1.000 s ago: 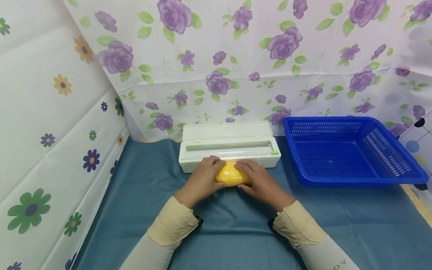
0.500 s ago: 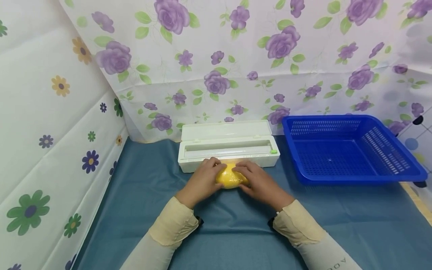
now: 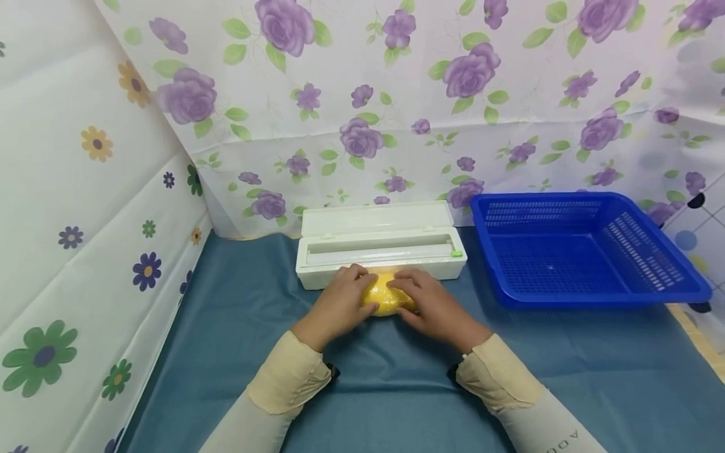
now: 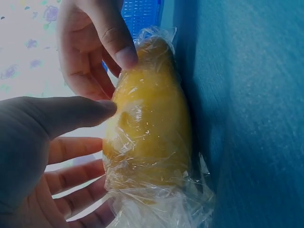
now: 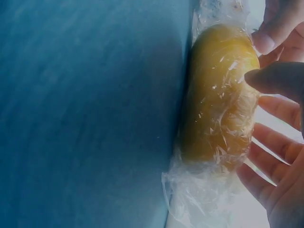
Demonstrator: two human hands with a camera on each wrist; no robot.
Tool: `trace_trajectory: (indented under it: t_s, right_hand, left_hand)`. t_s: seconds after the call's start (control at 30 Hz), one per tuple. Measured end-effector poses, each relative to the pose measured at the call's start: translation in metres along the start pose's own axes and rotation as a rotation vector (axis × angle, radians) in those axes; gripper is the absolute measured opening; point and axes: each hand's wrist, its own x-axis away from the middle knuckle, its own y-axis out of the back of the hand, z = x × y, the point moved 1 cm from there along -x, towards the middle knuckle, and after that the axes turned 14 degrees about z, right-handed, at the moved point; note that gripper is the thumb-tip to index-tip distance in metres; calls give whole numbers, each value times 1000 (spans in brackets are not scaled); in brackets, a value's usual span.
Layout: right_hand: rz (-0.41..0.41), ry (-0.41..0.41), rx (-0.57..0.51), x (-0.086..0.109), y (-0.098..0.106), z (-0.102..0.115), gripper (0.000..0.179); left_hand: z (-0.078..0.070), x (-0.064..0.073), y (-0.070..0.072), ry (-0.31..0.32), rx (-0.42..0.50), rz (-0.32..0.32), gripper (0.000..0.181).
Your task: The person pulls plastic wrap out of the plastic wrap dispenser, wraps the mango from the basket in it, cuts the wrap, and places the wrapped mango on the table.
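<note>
Purple-flowered sheeting fills the upper frame behind a creased blue tabletop. At centre, left hand and right hand grip a rounded yellow object in glossy, crinkled film; its ends hide behind the hands, its identity unclear. Fingers partly block an open white box. Right, a perforated blue basket.

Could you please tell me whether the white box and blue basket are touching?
Apart: the head view shows a strip of teal cloth between the white box and the blue basket.
</note>
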Motion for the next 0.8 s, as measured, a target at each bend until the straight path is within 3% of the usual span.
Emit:
trace_trajectory:
  t_s: [0.23,0.53,0.8]
  right_hand:
    - [-71,6,-33,1,11,-5,44]
    - [-170,-91,-9,9,28,-19,55]
    - [-254,-195,-35,12,34,-30,58]
  left_hand:
    - [-2,2,5,10,49,-19,43]
    - [-7,-2,14,-17,108,-21,44]
    - [-14,-12,23,-83,121,-21,39]
